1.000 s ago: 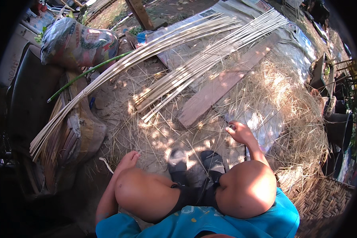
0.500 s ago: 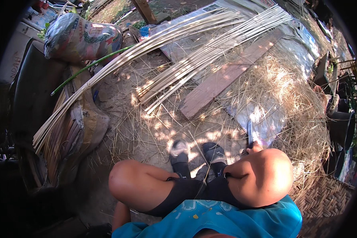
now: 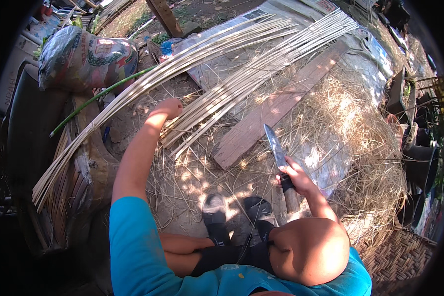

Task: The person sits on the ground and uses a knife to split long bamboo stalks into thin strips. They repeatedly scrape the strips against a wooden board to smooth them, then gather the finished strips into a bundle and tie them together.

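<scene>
My left hand reaches out at the left end of the split bamboo strips. Its fingers look curled closed; whether a strip is between them is hidden. In my right hand is a large knife, held near the join of blade and wooden handle, the blade pointing up and away. The knife tip is beside a long brown plank, apart from it. Another bundle of long pale bamboo strips arcs across the left, over a brown log-like form.
A stuffed sack stands at the upper left, with a green stem in front. Straw and shavings heap at the right over a plastic sheet. A woven mat lies at lower right. My feet rest on the ground.
My left arm has swung up from beside my leg to the bamboo strips. My right hand has lifted the knife from beside my right knee and brought it toward the middle.
</scene>
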A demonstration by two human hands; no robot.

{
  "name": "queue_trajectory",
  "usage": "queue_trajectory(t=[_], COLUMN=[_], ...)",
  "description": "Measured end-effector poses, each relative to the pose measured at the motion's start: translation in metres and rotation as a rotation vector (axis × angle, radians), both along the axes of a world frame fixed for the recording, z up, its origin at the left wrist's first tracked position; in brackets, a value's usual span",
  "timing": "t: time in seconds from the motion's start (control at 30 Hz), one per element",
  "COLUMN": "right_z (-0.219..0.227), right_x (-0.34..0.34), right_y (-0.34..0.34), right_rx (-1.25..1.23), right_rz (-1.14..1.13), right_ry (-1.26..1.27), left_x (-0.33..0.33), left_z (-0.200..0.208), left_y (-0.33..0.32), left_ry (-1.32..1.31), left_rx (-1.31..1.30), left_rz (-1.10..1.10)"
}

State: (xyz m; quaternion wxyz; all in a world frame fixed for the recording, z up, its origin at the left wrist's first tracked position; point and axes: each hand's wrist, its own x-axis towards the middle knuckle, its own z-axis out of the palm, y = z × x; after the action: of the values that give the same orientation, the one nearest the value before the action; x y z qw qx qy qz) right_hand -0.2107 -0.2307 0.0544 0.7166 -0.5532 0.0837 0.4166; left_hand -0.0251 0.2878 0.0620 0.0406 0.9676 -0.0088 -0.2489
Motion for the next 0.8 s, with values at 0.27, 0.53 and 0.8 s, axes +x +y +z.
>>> queue_trajectory(t=[0.27,0.53,0.8], right_z=[-0.05,-0.038,-0.036], right_x=[-0.024,-0.032,-0.033], right_y=[0.08,0.08,0.09], right_rx=[0.188,0.16,0.065], right_rz=[-0.175,-0.067,-0.13], right_ry=[0.642,0.551,0.198], left_x=[0.093,0.111,0.085], left_z=[-0.17,-0.157,0.052], left_y=[-0.079,-0.081,-0.103], left_ry=[-0.543,-0.373,-1.023], left_rx=[-0.279,-0.278,-0.382], left_rz=[0.218,0.385,0.324])
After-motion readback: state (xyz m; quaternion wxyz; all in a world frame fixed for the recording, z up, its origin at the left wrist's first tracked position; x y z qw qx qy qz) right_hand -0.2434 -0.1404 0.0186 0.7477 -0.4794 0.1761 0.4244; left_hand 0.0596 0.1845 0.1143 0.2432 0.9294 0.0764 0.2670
